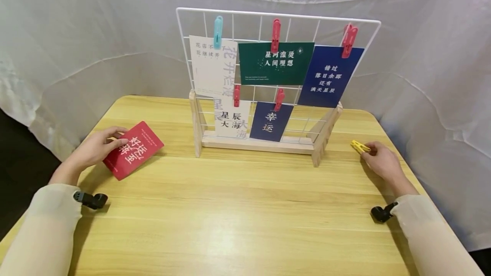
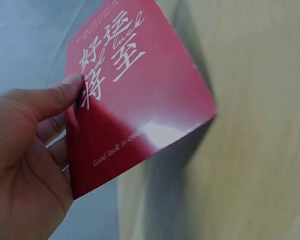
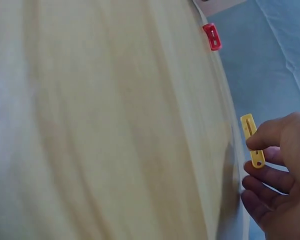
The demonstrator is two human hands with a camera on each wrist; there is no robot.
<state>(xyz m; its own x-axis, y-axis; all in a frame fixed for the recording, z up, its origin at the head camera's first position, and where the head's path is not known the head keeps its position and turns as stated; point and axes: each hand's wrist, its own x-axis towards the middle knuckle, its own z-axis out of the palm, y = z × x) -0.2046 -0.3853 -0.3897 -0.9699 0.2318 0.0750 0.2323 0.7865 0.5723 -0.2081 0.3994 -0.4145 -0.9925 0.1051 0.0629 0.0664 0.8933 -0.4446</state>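
My left hand [image 1: 96,148] pinches a red postcard [image 1: 134,150] with white lettering by its left edge, thumb on the printed face. In the left wrist view, the postcard [image 2: 140,95] is tilted over the wooden table, its shadow below. On the far right, my right hand [image 1: 383,163] holds a yellow clothespin [image 1: 359,146] between thumb and fingers. The right wrist view shows this yellow clothespin [image 3: 253,141] close by the table's edge. Between the hands stands a white wire grid rack [image 1: 284,13] on a wooden base [image 1: 257,145].
Clothespins hold several cards on the grid: a white card [image 1: 207,71], a green card [image 1: 276,73], a dark blue card [image 1: 330,78], and lower ones. A red clothespin [image 3: 212,37] shows at the table edge in the right wrist view. Pale curtains [image 1: 96,20] surround the table [image 1: 230,216].
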